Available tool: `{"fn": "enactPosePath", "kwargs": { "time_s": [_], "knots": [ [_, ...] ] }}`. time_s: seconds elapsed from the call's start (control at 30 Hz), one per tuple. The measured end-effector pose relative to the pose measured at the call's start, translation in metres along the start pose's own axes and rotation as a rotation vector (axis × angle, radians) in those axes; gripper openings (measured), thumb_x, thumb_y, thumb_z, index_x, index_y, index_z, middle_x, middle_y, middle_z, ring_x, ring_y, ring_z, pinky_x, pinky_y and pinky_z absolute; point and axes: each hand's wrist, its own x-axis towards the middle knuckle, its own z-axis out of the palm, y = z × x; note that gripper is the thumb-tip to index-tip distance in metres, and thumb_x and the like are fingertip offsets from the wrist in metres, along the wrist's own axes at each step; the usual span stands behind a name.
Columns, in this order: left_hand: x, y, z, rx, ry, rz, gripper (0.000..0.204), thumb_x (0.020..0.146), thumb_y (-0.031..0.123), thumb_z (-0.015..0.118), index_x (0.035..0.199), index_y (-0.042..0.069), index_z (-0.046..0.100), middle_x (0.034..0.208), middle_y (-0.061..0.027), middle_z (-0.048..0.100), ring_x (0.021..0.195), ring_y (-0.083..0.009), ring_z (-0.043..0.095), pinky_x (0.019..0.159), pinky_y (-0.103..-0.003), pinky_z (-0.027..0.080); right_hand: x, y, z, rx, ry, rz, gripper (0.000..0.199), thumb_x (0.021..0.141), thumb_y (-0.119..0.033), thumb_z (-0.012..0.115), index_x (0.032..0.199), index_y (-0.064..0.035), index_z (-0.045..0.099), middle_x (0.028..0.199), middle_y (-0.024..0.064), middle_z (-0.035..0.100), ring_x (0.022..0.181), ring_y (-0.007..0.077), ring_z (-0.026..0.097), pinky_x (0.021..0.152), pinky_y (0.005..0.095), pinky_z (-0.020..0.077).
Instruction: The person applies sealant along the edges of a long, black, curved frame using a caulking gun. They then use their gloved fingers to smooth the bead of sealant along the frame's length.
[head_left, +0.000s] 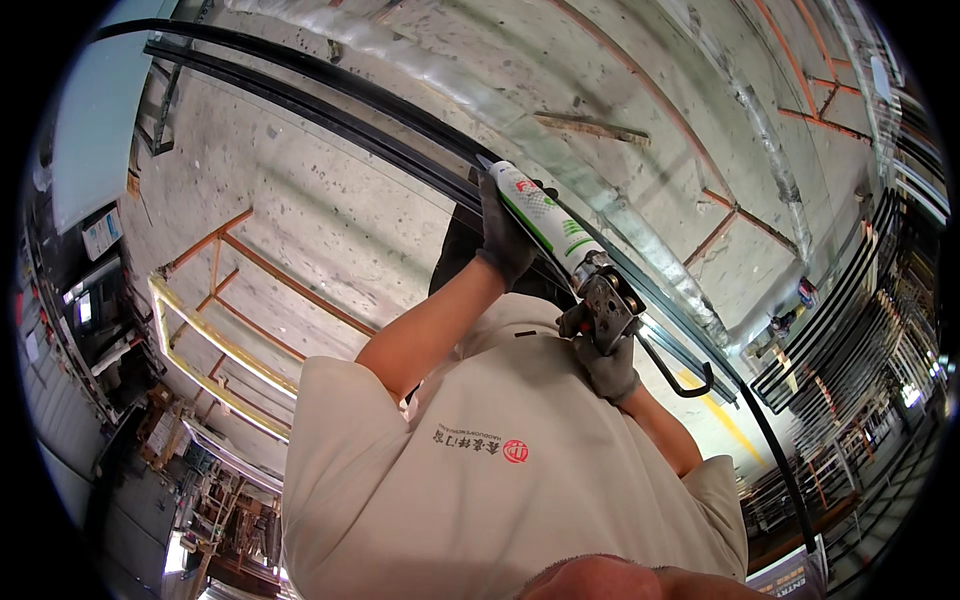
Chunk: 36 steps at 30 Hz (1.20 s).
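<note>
I hold a caulking gun (608,308) loaded with a white and green sealant cartridge (543,215). My left hand (508,238), in a dark glove, is closed around the front part of the cartridge, with fingertips showing on its far side. The grey nozzle (485,161) points up and left, beside a long black profile (330,78); whether it touches cannot be told. My gloved right hand (608,373) is wrapped round the gun's handle, partly hidden by the metal body. From the back of the gun sticks out a hooked black rod (690,385).
Several long dark profiles run across in front of me. Orange-brown metal frames (235,235) and a pale yellow frame (225,350) stand at the left. Plastic-wrapped lengths (640,245) lie beyond the gun. Racks of dark bars (850,310) fill the right side.
</note>
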Motion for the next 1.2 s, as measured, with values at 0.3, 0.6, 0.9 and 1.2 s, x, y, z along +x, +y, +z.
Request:
{"fn": "enactPosePath", "kwargs": {
  "time_s": [0.3, 0.6, 0.9, 1.2],
  "knots": [
    [-0.007, -0.033, -0.007, 0.039, 0.023, -0.053, 0.066, 0.091, 0.077, 0.039, 0.107, 0.017, 0.060, 0.096, -0.0056, 0.066, 0.093, -0.0270, 0.067, 0.090, -0.046, 0.053, -0.029, 0.019, -0.021, -0.036, 0.014, 0.001, 0.032, 0.080, 0.009, 0.047, 0.110, -0.0005, 0.052, 0.095, 0.0081, 0.059, 0.094, 0.0199, 0.057, 0.089, 0.0378, 0.0477],
    [-0.012, -0.069, -0.017, 0.098, 0.010, -0.080, 0.064, 0.091, 0.078, 0.041, 0.111, 0.019, 0.058, 0.100, -0.0036, 0.065, 0.099, -0.0245, 0.065, 0.092, -0.044, 0.053, -0.057, 0.030, -0.034, 0.054, 0.189, 0.074, 0.017, 0.084, -0.002, 0.059, 0.100, -0.0022, 0.064, 0.090, 0.0088, 0.066, 0.085, 0.0224, 0.063, 0.077, 0.0364, 0.0506],
    [-0.020, -0.103, -0.020, 0.123, 0.019, -0.107, 0.061, 0.090, 0.076, 0.046, 0.109, 0.019, 0.058, 0.099, -0.0039, 0.066, 0.097, -0.0250, 0.066, 0.090, -0.044, 0.054, -0.087, 0.049, -0.055, 0.133, 0.209, 0.180, 0.014, 0.088, -0.004, 0.059, 0.100, -0.0022, 0.064, 0.087, 0.0071, 0.065, 0.081, 0.0180, 0.061, 0.072, 0.0345, 0.0494],
    [-0.029, -0.141, -0.021, 0.114, 0.081, -0.135, 0.059, 0.091, 0.073, 0.047, 0.108, 0.018, 0.059, 0.097, -0.0056, 0.067, 0.095, -0.0271, 0.067, 0.091, -0.046, 0.054, -0.115, 0.076, -0.079, 0.183, 0.228, 0.157, 0.013, 0.088, -0.004, 0.060, 0.100, -0.0022, 0.064, 0.089, 0.0078, 0.065, 0.082, 0.0189, 0.061, 0.073, 0.0348, 0.0489]
  ]
}}
